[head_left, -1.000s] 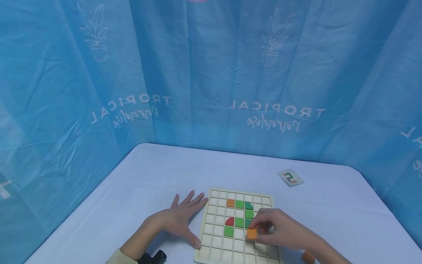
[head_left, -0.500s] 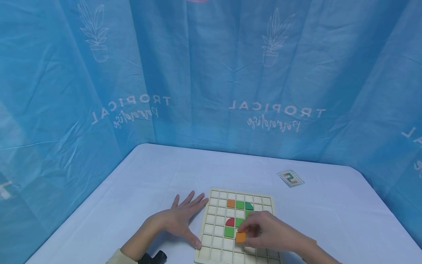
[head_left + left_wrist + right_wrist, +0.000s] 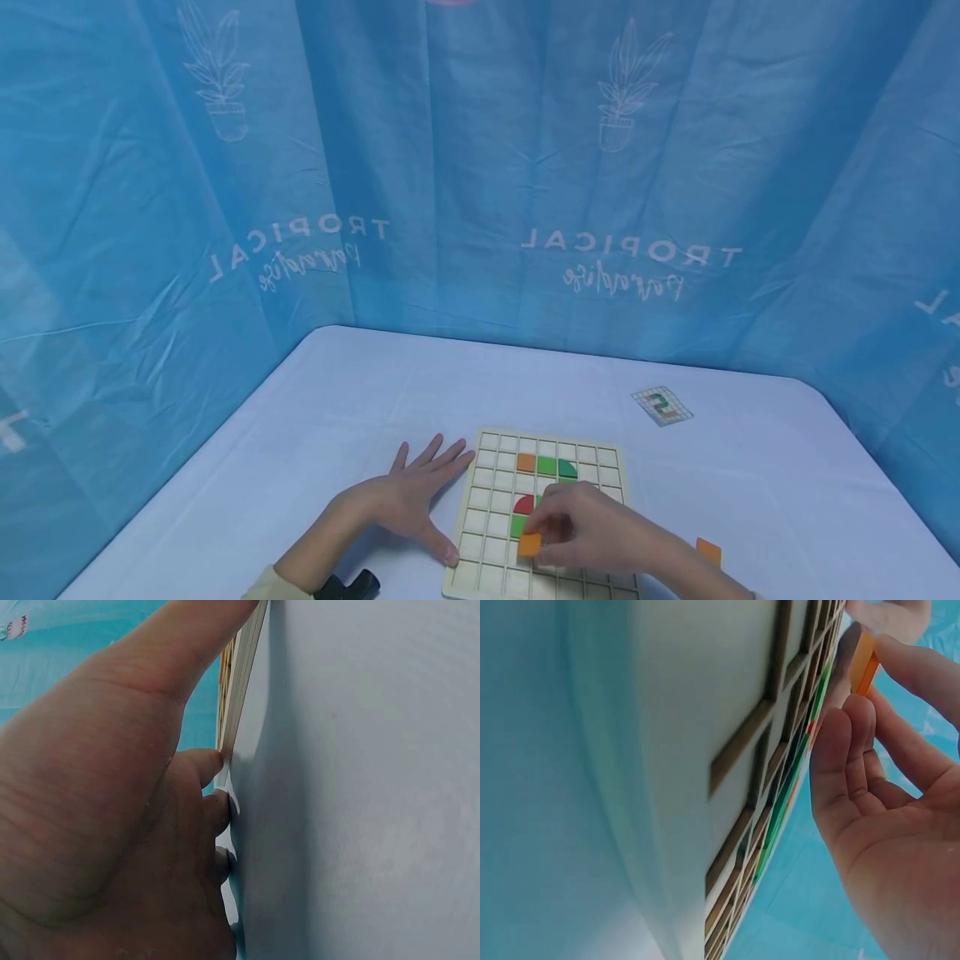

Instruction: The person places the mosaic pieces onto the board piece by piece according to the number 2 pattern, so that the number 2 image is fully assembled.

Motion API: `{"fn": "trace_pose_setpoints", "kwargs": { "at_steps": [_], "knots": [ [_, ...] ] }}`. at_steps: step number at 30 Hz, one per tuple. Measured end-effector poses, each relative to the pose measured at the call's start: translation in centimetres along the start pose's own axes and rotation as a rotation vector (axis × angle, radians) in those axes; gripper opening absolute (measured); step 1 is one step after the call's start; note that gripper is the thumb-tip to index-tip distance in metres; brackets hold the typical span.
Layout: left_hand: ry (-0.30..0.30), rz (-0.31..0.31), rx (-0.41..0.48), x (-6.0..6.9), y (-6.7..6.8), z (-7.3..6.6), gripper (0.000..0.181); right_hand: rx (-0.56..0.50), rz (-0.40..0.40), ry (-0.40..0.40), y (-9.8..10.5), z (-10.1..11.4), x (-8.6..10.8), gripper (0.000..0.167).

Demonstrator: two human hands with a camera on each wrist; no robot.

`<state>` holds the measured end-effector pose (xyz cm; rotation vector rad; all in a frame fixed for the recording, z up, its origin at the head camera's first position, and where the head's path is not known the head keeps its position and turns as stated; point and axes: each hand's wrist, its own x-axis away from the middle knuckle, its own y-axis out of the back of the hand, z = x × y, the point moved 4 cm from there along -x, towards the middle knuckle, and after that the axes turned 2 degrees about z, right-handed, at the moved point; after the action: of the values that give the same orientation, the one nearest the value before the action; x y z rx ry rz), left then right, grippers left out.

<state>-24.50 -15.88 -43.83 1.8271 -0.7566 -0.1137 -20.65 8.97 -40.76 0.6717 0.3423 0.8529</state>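
Between its thumb and fingers my right hand (image 3: 592, 529) pinches an orange square tile (image 3: 529, 545), held over the lower middle of a pale gridded board (image 3: 480, 546). The same orange tile (image 3: 866, 666) shows at the fingertips in the right wrist view. On the board lie an orange tile (image 3: 527, 462), a green tile (image 3: 547, 466), a dark green rounded tile (image 3: 567, 469), a red rounded tile (image 3: 524, 504) and another green tile (image 3: 518, 526); the right hand hides others. Fingers spread, my left hand (image 3: 412, 498) rests flat on the table, its fingertips and thumb touching the board's left edge.
A small pattern card (image 3: 662, 406) lies on the white table (image 3: 375, 392) beyond the board. Beside the right forearm is a loose orange tile (image 3: 708, 552). A black object (image 3: 360, 586) sits by the left wrist. Blue curtains (image 3: 480, 167) stand behind and at the sides.
My right hand has moved left across the board with the orange tile, from right of centre to just below the lower green tile. My left hand has stayed still.
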Motion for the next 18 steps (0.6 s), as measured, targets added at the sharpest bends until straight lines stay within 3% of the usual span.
{"fn": "trace_pose_setpoints", "kwargs": {
  "at_steps": [7,18],
  "knots": [
    [-0.006,0.002,-0.005,0.0,-0.1,0.1,0.127,0.048,0.036,-0.020,-0.7,0.0,-0.6,0.017],
    [-0.032,-0.007,-0.001,0.0,0.0,0.1,0.127,0.144,0.025,-0.020,-1.2,0.4,-0.8,0.018]
  ]
}}
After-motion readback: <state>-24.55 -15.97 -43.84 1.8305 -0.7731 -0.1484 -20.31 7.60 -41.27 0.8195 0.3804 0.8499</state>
